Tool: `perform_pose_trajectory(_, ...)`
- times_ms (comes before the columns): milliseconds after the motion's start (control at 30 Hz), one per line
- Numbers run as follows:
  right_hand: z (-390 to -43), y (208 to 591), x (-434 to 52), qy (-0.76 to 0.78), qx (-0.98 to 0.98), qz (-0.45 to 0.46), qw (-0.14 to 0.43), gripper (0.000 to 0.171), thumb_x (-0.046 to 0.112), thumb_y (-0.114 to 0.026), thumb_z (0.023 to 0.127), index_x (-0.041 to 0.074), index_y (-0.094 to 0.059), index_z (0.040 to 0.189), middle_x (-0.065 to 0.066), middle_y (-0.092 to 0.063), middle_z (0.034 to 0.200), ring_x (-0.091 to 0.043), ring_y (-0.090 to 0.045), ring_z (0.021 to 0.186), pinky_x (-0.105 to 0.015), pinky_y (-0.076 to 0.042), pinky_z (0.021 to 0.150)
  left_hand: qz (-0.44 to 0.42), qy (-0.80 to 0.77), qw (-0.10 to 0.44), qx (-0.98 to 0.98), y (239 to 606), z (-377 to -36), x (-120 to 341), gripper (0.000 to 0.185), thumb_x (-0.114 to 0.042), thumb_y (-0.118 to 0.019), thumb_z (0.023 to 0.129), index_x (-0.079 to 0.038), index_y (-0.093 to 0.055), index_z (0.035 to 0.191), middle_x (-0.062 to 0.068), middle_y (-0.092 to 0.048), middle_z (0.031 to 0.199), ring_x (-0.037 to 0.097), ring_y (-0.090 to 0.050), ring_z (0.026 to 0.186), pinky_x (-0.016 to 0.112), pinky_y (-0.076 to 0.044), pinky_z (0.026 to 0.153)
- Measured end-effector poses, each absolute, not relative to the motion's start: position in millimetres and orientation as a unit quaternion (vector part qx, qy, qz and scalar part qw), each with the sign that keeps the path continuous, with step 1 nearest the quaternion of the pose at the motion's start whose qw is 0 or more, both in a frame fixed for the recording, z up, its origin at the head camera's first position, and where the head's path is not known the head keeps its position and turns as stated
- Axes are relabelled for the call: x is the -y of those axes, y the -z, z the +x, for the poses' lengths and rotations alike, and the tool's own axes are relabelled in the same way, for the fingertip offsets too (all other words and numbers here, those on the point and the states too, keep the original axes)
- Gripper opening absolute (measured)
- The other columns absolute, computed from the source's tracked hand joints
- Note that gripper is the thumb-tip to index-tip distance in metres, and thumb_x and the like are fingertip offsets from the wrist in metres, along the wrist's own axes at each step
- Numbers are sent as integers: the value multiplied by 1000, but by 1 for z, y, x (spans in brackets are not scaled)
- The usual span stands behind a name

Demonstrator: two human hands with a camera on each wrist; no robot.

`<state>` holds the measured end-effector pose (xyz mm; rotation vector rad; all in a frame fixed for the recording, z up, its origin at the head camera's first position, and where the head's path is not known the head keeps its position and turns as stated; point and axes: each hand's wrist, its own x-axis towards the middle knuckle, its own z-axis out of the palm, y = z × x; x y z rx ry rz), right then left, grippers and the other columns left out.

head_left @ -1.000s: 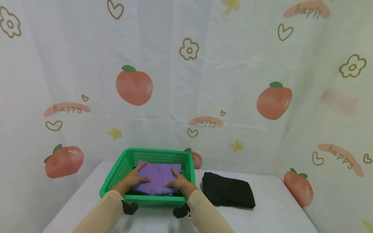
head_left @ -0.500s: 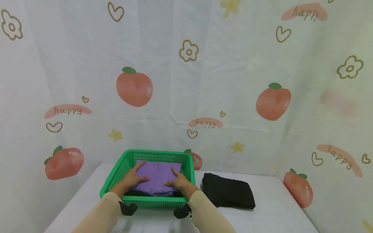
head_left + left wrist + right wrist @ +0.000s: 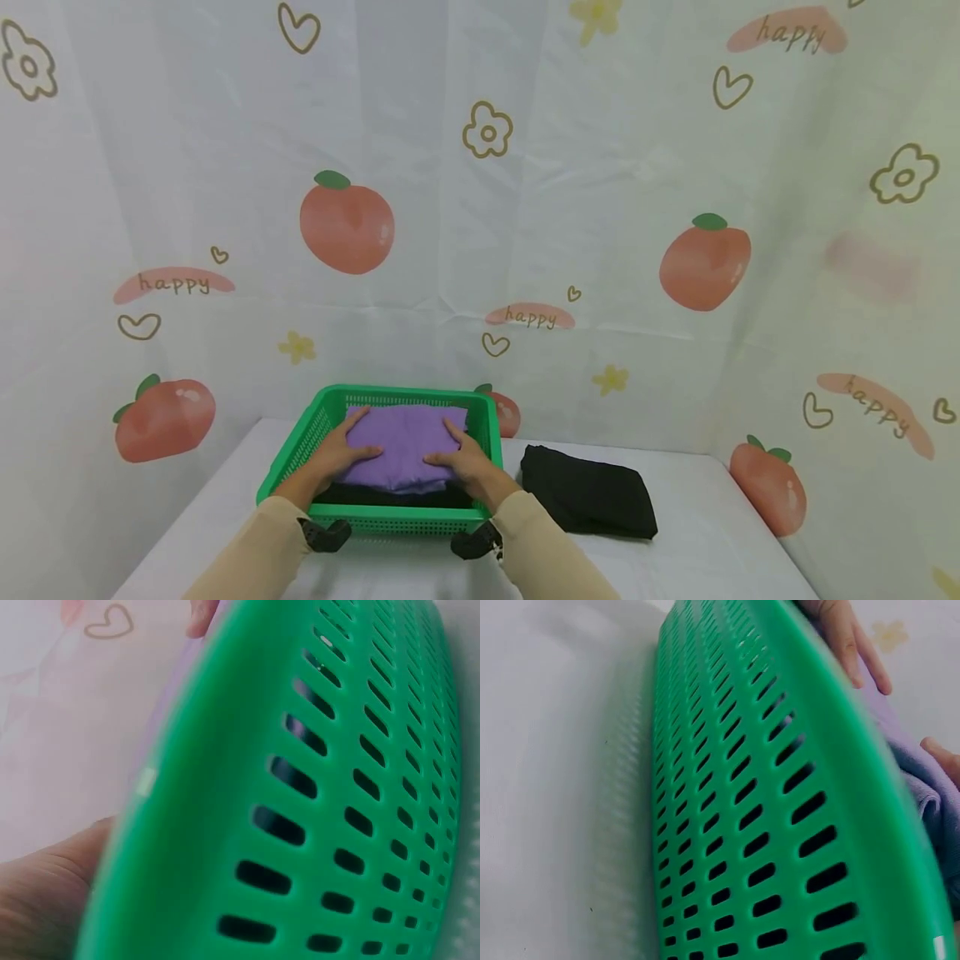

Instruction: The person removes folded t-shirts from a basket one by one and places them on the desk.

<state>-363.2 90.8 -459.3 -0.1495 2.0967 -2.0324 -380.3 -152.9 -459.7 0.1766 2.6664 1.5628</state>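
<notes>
The folded purple garment (image 3: 403, 446) lies inside the green plastic basket (image 3: 390, 521), on top of a dark garment (image 3: 375, 493) whose edge shows beneath it; the left hand (image 3: 333, 452) rests flat on its left side with fingers spread, and the right hand (image 3: 459, 458) lies likewise on its right side, neither pinching the cloth. To settle the garment well, I judge the palms should press down evenly and smooth outward toward the basket walls, keeping the fold square so no corner rides over the rim; the wrists sit close above the near wall, as both wrist views show, so lifting straight up would clear it best. A folded black garment (image 3: 587, 501) lies just right of the basket on the white worktop (image 3: 712, 550); open room remains to the far right and in front.
</notes>
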Motion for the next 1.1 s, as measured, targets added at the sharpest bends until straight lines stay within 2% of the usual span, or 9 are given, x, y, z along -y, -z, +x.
perform_pose_trajectory(133, -361, 457, -93, 724, -675, -53, 131, 90, -1, -73, 86, 16, -22, 158, -32, -13, 158, -42, -39, 135, -44, -50, 96, 52, -518, 31, -853, 457, -379, 154, 93, -26, -78, 85, -10, -22, 158, 36, -11, 157, 56, -28, 136, 56, -43, 98)
perform_pose_trajectory(367, -362, 456, -101, 768, -618, -71, 151, 88, 2, -71, 88, 17, -20, 159, -33, -14, 157, -31, -57, 115, -38, -55, 85, 57, -550, 40, -832, 452, -374, 153, 92, -26, -77, 87, -11, -20, 158, 34, -7, 158, 55, -16, 142, 64, -30, 109)
perform_pose_trajectory(533, -360, 451, -107, 770, -610, -106, 157, 91, 11, -74, 88, 16, -18, 159, -36, -10, 157, -36, -53, 124, -40, -55, 90, 63, -552, 40, -830, 445, -370, 153, 91, -26, -76, 88, -13, -19, 159, 33, -6, 159, 54, -11, 144, 66, -24, 112)
perform_pose_trajectory(700, -355, 446, -113, 774, -603, -101, 166, 86, 7, -68, 92, 16, -17, 160, -33, -11, 158, -38, -51, 127, -41, -53, 93, 69, -563, 46, -822, 439, -365, 153, 92, -27, -76, 88, -13, -19, 159, 31, -5, 160, 53, -10, 145, 64, -22, 114)
perform_pose_trajectory(1100, -334, 434, -139, 749, -631, -112, 169, 85, 9, -68, 93, 23, -18, 159, -29, -12, 160, -39, -44, 134, -44, -51, 97, 79, -587, 58, -804, 433, -348, 137, 92, -31, -77, 87, -21, -21, 159, 28, -7, 161, 50, -18, 144, 58, -33, 110)
